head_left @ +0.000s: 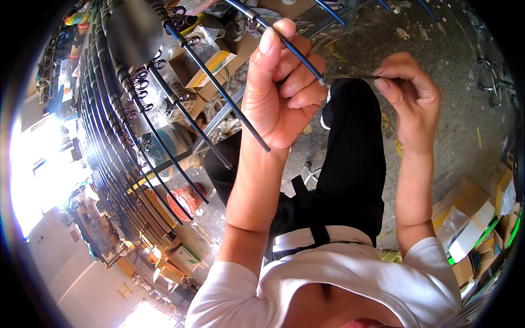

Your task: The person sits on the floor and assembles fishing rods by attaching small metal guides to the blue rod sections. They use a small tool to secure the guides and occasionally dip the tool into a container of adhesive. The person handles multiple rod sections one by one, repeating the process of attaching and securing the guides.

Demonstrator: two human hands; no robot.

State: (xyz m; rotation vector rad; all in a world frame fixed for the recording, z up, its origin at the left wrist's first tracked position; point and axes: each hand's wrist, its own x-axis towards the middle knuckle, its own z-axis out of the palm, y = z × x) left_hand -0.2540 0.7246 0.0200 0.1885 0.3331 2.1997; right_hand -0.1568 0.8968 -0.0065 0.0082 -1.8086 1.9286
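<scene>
My left hand (279, 106) is closed around the lower part of a dark blue fishing rod section (299, 53), with the thumb and fingertips upward. The rod slants down to the right, and its butt end sticks out just past my fingers. In a pinch between thumb and fingers, my right hand (413, 98) holds a thin dark stick-like tool (358, 76). The tool's far tip reaches the rod's end; whether it touches cannot be made out. Left of my hands hangs a row of similar rods with line guides (219, 90), their lower ends free.
An open cardboard box (210, 71) and plastic wrap lie on a bench behind the rods. A red basket (187, 200) stands on the floor at left. More cartons (465, 210) are at the lower right. Other blue rod ends (331, 12) hang at the top.
</scene>
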